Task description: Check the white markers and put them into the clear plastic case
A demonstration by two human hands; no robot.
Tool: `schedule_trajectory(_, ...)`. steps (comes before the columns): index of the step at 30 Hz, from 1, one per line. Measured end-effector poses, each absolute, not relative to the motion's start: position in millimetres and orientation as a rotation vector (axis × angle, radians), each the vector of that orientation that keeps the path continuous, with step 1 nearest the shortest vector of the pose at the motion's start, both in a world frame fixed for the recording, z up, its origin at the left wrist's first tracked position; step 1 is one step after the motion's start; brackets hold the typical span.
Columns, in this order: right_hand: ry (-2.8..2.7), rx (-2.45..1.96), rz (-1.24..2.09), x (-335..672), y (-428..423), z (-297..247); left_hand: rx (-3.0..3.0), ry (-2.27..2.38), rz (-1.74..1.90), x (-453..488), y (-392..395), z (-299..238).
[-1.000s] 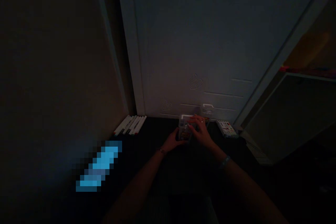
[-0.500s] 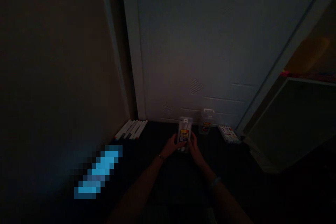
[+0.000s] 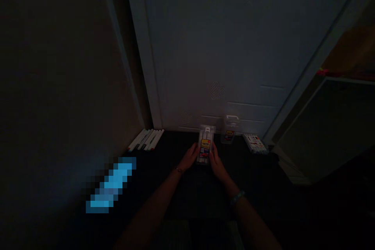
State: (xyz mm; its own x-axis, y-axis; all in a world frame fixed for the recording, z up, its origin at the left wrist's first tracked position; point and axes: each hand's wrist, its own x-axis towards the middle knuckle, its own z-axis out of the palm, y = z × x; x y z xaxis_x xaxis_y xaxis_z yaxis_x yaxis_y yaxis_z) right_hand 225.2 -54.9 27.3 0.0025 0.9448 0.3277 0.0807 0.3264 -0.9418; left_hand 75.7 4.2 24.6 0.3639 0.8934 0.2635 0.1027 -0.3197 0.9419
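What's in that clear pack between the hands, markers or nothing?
Not empty: white marker barrels show through the clear pack between the left hand and right hand. Too dark to count.

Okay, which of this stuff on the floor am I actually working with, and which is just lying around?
In hand:
- marker pack, held between left hand and right hand

Lying about:
- loose markers, far left
- second pack, behind and right of the held one
- marker row, far right
- blue patch, too blurred to identify
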Motion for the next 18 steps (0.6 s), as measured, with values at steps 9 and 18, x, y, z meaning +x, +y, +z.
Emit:
schedule_trajectory(9, -1.429, -1.022, 0.858, 227.0, -53.7, 25.8, 1.657, 0.872, 1.049, 74.1, 4.0, 23.8)
schedule_trajectory(18, -1.452, -0.982, 0.86, 227.8, -49.9, 20.0, 1.592, 0.895, 1.042, 74.9, 2.6, 25.8)
